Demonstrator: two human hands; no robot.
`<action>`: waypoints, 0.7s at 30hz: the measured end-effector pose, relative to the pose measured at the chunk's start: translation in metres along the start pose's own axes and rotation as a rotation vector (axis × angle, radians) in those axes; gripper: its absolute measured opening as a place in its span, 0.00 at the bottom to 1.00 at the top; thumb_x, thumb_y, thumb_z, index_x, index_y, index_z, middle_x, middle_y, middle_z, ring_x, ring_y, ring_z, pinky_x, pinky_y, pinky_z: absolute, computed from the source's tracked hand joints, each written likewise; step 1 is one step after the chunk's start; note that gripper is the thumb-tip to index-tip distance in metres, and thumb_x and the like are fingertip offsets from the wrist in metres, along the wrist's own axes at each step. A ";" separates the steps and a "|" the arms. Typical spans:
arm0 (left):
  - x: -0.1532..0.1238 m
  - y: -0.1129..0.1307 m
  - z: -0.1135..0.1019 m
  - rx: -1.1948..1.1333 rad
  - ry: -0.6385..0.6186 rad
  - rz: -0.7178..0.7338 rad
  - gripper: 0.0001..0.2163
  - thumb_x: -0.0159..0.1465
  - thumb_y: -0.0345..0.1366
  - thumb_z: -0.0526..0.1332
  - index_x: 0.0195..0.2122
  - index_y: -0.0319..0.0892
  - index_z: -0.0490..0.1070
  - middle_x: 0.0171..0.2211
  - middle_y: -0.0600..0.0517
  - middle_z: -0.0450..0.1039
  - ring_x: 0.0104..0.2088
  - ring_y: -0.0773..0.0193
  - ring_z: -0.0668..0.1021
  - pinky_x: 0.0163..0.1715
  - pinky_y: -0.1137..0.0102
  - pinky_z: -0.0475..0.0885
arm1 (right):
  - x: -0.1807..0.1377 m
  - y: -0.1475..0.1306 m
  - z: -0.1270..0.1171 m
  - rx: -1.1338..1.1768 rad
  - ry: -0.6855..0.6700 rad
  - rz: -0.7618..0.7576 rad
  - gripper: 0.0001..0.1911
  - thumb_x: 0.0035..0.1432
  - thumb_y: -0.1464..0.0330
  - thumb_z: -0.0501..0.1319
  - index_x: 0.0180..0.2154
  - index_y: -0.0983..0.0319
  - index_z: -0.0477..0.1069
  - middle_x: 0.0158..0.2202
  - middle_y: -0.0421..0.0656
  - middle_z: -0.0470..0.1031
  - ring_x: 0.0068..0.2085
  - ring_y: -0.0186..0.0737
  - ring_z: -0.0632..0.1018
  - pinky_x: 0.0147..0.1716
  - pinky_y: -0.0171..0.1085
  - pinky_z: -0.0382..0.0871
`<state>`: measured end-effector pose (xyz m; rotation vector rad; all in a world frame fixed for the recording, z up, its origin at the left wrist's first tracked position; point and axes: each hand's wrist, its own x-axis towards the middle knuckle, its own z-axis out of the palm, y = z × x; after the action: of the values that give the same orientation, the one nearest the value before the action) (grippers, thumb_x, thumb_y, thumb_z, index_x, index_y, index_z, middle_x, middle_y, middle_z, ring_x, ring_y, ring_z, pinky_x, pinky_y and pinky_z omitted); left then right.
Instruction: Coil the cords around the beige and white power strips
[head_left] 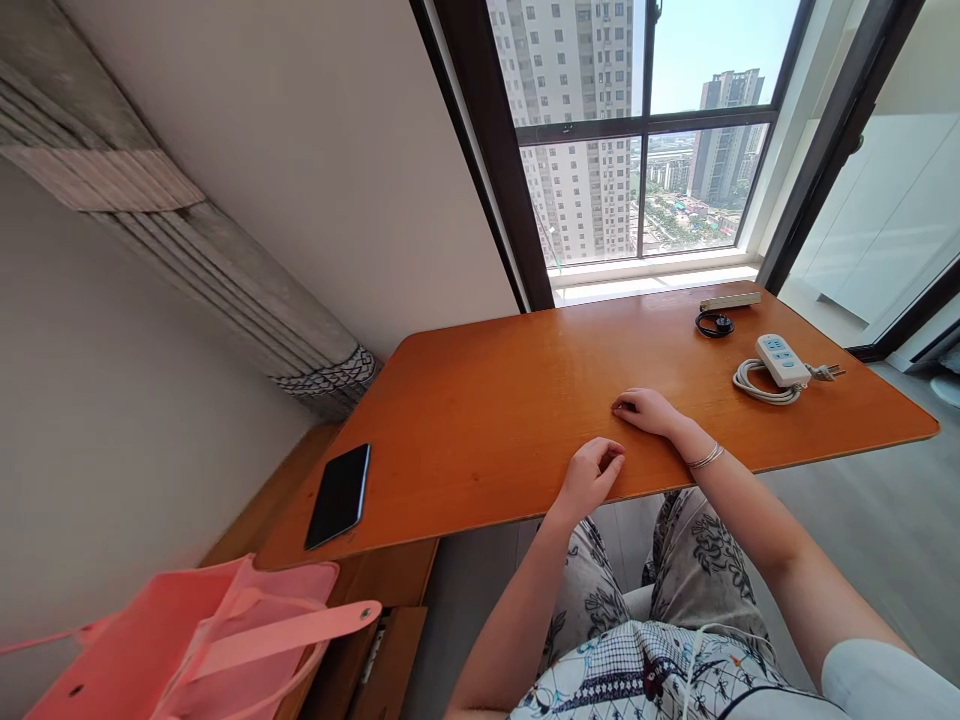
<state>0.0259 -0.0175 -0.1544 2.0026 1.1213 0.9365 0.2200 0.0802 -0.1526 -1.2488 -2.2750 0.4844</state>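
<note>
My left hand (589, 478) rests on the near edge of an orange-brown wooden table (487, 400). Its fingers are curled into a loose fist with nothing visible in them. Just beyond it, my right hand (646, 410) lies palm down on the tabletop with the fingers stretched forward and slightly bent, holding nothing. A thin bracelet sits on that wrist. The nearest object is a white power strip (780, 360) with its coiled white cable (756, 386), a little to the right of my right hand.
A black phone (339, 495) lies face up at the table's left end. A small black coiled cable (714, 324) and a beige bar (730, 300) lie near the window (637, 150). A pink bag (202, 640) stands at lower left beside a wooden cabinet (390, 620).
</note>
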 end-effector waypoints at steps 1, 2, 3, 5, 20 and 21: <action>0.000 0.000 0.000 0.003 -0.001 -0.001 0.06 0.65 0.36 0.57 0.38 0.41 0.73 0.37 0.48 0.77 0.39 0.60 0.78 0.42 0.66 0.72 | 0.000 0.000 0.000 -0.002 -0.002 0.001 0.07 0.62 0.71 0.62 0.39 0.60 0.79 0.40 0.44 0.82 0.40 0.39 0.80 0.42 0.35 0.71; 0.000 0.001 -0.001 0.006 0.001 -0.002 0.06 0.65 0.36 0.57 0.38 0.42 0.73 0.37 0.48 0.77 0.39 0.60 0.78 0.42 0.65 0.72 | 0.000 0.000 0.000 -0.004 -0.004 0.002 0.07 0.62 0.71 0.62 0.39 0.60 0.79 0.40 0.45 0.82 0.40 0.39 0.80 0.42 0.36 0.71; 0.000 0.001 -0.001 0.007 0.002 -0.002 0.06 0.65 0.36 0.58 0.38 0.42 0.73 0.37 0.48 0.77 0.39 0.60 0.78 0.42 0.65 0.72 | 0.000 0.000 0.000 -0.005 -0.006 0.002 0.07 0.62 0.71 0.62 0.39 0.61 0.79 0.40 0.45 0.82 0.41 0.39 0.80 0.42 0.36 0.71; 0.000 0.002 -0.001 0.004 0.005 0.000 0.06 0.65 0.36 0.58 0.38 0.42 0.73 0.37 0.48 0.77 0.39 0.60 0.78 0.42 0.65 0.72 | 0.000 -0.001 -0.001 -0.005 -0.011 0.002 0.07 0.62 0.71 0.61 0.39 0.61 0.79 0.40 0.45 0.82 0.41 0.39 0.80 0.43 0.36 0.71; 0.000 0.003 -0.001 0.001 0.005 0.006 0.06 0.65 0.36 0.57 0.38 0.42 0.73 0.37 0.48 0.77 0.39 0.61 0.78 0.42 0.65 0.73 | 0.001 -0.001 0.000 -0.013 -0.013 0.013 0.07 0.62 0.71 0.62 0.39 0.61 0.79 0.41 0.45 0.82 0.42 0.40 0.81 0.44 0.36 0.72; 0.000 0.003 -0.001 0.000 0.005 0.007 0.06 0.65 0.36 0.57 0.38 0.42 0.73 0.37 0.48 0.77 0.39 0.61 0.78 0.43 0.65 0.73 | 0.001 -0.001 0.000 -0.014 -0.013 0.014 0.07 0.62 0.71 0.62 0.39 0.61 0.79 0.40 0.45 0.82 0.41 0.40 0.81 0.43 0.36 0.72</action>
<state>0.0258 -0.0188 -0.1515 2.0065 1.1178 0.9453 0.2194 0.0803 -0.1518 -1.2725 -2.2856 0.4839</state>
